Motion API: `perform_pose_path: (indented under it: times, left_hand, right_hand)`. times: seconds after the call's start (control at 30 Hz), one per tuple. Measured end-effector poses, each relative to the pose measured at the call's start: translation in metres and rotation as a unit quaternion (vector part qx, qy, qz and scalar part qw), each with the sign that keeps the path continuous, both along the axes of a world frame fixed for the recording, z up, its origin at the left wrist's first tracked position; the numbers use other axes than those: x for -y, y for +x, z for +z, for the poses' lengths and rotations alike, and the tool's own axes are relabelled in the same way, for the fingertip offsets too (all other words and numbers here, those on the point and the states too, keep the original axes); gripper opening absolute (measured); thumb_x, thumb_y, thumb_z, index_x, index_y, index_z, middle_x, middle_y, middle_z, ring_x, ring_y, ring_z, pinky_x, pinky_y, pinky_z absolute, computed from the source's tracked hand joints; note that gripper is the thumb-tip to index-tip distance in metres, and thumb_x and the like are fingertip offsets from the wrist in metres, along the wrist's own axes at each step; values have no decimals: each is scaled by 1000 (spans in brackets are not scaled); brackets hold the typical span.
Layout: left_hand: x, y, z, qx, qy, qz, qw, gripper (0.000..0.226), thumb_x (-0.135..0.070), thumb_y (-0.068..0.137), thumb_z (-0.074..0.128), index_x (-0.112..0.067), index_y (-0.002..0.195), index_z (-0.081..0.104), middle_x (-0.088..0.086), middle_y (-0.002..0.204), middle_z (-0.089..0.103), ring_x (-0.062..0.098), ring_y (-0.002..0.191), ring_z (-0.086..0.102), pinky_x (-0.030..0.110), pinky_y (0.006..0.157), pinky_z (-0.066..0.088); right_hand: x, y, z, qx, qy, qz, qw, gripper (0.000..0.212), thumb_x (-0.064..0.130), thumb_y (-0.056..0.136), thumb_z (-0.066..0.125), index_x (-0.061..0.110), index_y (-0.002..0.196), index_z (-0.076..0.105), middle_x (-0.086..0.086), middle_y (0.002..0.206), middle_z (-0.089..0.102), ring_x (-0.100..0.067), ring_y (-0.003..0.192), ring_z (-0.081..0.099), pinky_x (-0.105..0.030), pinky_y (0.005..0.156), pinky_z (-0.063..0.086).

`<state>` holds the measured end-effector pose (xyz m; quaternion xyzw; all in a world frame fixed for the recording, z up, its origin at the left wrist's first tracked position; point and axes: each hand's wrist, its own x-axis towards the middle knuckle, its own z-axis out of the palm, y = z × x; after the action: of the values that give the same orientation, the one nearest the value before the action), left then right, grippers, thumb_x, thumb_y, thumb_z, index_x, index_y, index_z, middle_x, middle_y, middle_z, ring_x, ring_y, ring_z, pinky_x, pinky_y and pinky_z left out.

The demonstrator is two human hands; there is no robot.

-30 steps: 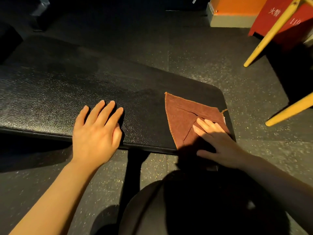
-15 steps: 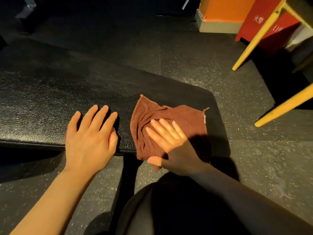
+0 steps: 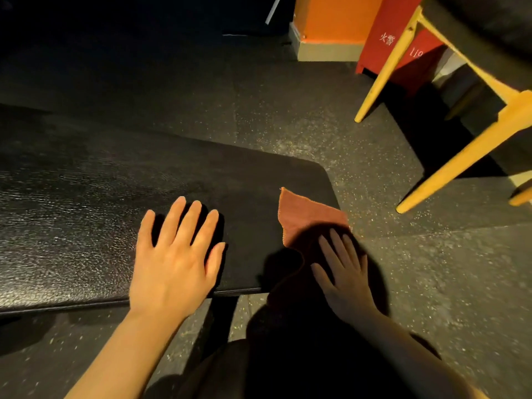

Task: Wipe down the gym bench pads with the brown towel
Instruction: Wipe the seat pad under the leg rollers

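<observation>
Head view: a long black gym bench pad (image 3: 86, 214) of grained, leather-like vinyl runs from the left edge toward the centre, ending in a rounded corner at the right. The left hand (image 3: 175, 260) lies palm-down and flat on the pad near its front edge, fingers straight and slightly fanned, the thumb alongside the palm; its bare forearm reaches in from the lower left. It holds nothing.

The brown terry-cloth towel (image 3: 305, 217) with a stitched hem lies on the pad's right end, at the near right corner. One pointed corner of it faces away from the person and lies flat on the vinyl, while its near part drapes over the pad's edge and falls into shadow, where its outline is hard to follow. The right hand (image 3: 345, 275) presses on that shaded part of the towel with the palm down, fingers straight and a little apart, the thumb out to the left; the forearm comes in from the lower right, also in deep shadow.

Dark speckled rubber flooring (image 3: 288, 122) surrounds the bench. At the upper right stand slanted yellow frame legs (image 3: 449, 177), with a red box bearing white characters (image 3: 394, 44) behind them and an orange wall base (image 3: 331, 21) beside it.
</observation>
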<state>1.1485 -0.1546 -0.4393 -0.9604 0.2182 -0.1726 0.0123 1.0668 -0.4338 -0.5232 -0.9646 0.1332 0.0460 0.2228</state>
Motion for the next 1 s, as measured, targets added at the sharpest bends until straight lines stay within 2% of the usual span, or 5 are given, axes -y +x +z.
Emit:
perform_pose_path:
  times: [0.17, 0.3, 0.5, 0.83, 1.0]
  left_hand:
    - [8, 3, 0, -45, -5, 60, 997, 65, -49, 95, 37, -15, 149, 45, 17, 149, 48, 38, 144, 34, 65, 113, 15]
    - [10, 2, -2, -13, -16, 50, 999, 59, -42, 94, 48, -11, 144, 52, 19, 144, 53, 38, 137, 45, 62, 113, 21]
    - [11, 4, -6, 12, -22, 33, 999, 49, -37, 94, 50, -9, 131, 65, 15, 134, 62, 36, 129, 55, 57, 109, 33]
    - [14, 0, -9, 31, -57, 48, 997, 41, -31, 91, 53, -8, 119, 71, 13, 130, 66, 34, 125, 58, 58, 104, 39]
    - [4, 0, -3, 35, -95, 40, 994, 41, -33, 93, 48, -7, 113, 74, 14, 128, 66, 35, 124, 59, 57, 101, 42]
  right_hand:
    - [1, 53, 18, -35, -41, 17, 998, 92, 71, 75, -4, 33, 157, 15, 10, 165, -2, -18, 152, -8, -54, 119, -4]
    - [11, 131, 19, -63, -54, 8, 997, 62, 55, 99, 27, 29, 156, 21, 3, 166, 5, -21, 152, -2, -54, 120, 0]
    - [23, 213, 19, -32, 7, -31, 999, 57, 58, 101, 25, 37, 155, 22, 6, 165, 12, -21, 152, 3, -57, 119, 5]
    - [-19, 153, 30, -66, -20, -12, 998, 62, 56, 102, 14, 32, 158, -1, -2, 166, -8, -24, 152, -10, -54, 120, -7]
    - [-54, 83, 39, 4, -3, 52, 999, 88, 70, 76, -2, 36, 157, 7, 6, 166, 3, -17, 152, -3, -52, 120, -2]
